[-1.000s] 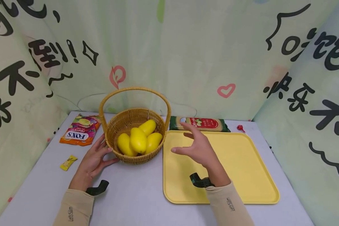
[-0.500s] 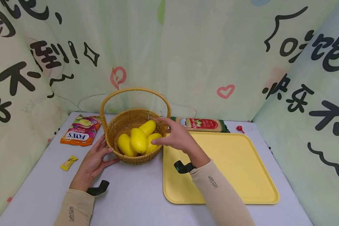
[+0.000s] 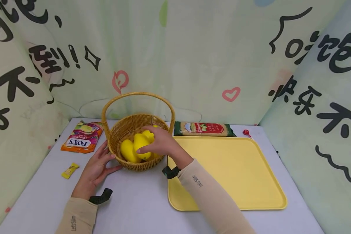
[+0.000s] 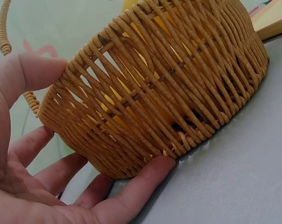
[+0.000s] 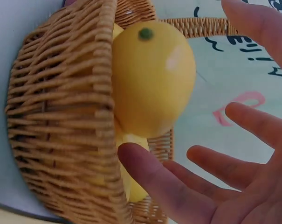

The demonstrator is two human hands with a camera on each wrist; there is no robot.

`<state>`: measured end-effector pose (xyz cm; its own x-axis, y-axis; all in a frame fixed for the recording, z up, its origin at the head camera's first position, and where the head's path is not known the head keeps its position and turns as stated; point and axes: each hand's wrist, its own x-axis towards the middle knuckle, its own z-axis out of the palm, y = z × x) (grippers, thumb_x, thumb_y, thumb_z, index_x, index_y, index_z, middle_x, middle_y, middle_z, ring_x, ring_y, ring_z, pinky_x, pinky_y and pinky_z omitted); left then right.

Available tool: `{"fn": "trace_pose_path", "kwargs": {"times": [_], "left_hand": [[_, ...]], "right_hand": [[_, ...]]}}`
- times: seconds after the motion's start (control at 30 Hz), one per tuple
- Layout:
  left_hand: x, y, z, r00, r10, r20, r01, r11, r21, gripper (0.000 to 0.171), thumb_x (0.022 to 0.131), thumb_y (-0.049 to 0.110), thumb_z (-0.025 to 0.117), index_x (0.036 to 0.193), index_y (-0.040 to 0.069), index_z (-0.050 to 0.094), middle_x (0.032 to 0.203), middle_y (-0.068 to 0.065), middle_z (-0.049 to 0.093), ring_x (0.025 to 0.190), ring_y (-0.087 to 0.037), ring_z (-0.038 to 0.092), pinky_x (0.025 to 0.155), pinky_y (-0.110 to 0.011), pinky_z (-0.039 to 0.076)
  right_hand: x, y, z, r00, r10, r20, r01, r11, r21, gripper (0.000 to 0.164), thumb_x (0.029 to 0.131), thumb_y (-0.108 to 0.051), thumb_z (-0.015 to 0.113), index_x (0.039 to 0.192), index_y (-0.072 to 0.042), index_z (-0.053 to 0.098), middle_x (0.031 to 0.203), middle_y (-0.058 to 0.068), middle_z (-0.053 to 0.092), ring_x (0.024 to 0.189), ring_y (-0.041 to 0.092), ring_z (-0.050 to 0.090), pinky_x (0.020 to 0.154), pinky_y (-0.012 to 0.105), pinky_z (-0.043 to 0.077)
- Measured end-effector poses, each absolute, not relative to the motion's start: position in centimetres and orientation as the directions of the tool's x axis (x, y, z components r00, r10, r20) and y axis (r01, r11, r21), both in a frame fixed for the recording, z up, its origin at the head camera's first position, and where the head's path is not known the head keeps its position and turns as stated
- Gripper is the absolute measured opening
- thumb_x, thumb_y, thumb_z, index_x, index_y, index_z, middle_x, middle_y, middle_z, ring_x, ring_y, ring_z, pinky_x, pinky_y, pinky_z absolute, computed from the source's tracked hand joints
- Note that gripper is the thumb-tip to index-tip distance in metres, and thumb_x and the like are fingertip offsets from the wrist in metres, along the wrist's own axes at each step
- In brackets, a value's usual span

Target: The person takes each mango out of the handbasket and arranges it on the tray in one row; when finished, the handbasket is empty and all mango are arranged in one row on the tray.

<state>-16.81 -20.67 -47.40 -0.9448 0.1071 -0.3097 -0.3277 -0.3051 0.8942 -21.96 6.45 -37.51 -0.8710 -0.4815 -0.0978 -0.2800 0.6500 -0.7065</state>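
Observation:
A wicker basket (image 3: 138, 166) with a tall handle stands at the back of the table and holds several yellow mangoes (image 3: 128, 151). My left hand (image 3: 97, 167) rests on the basket's left side, fingers spread along the outside of the wall. In the left wrist view its fingertips touch the rim and the bottom edge. My right hand (image 3: 161, 143) reaches over the basket's right rim, thumb and fingers spread, partly hiding the mangoes. The right wrist view shows the topmost mango (image 5: 152, 79), with a green stem spot, apart from the open fingers.
To the right of the basket lies a yellow tray (image 3: 231, 175). Behind it are a long green-and-tan packet (image 3: 204, 129) and a red lollipop (image 3: 246, 132). A FOX'S candy bag (image 3: 83, 137) and a small yellow wrapped candy (image 3: 70, 170) lie at left.
My right hand has moved left from above the tray to over the mangoes in the basket. The left hand has stayed against the basket.

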Motion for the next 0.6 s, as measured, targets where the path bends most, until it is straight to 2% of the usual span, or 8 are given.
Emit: {"fn": "trace_pose_path", "kwargs": {"times": [0.27,0.6], "left_hand": [[-16.7,-20.8,-47.5,-0.946,0.087,-0.314,-0.325,-0.277,0.904,0.079,0.109,0.009,0.051,0.167,0.051,0.016,0.181,0.004,0.007,0.162,-0.036,0.022,0.112,-0.064,0.048],[-16.8,-20.6,-47.6,-0.945,0.079,-0.317,-0.327,-0.258,0.909,0.080,0.108,0.010,0.052,0.166,0.053,0.017,0.181,0.004,0.008,0.163,-0.036,0.022,0.111,-0.064,0.048]], "right_hand": [[-21.9,4.5,-37.5,-0.858,-0.495,-0.140,-0.296,0.698,-0.652,0.088,0.082,-0.040,0.088,0.159,-0.020,0.049,0.156,0.010,0.055,0.140,0.030,0.052,0.119,0.049,0.047],[-22.0,3.8,-38.4,-0.858,-0.477,-0.192,-0.266,0.731,-0.629,0.093,0.080,-0.038,0.091,0.161,-0.024,0.046,0.155,0.010,0.054,0.134,0.027,0.053,0.113,0.044,0.051]]}}
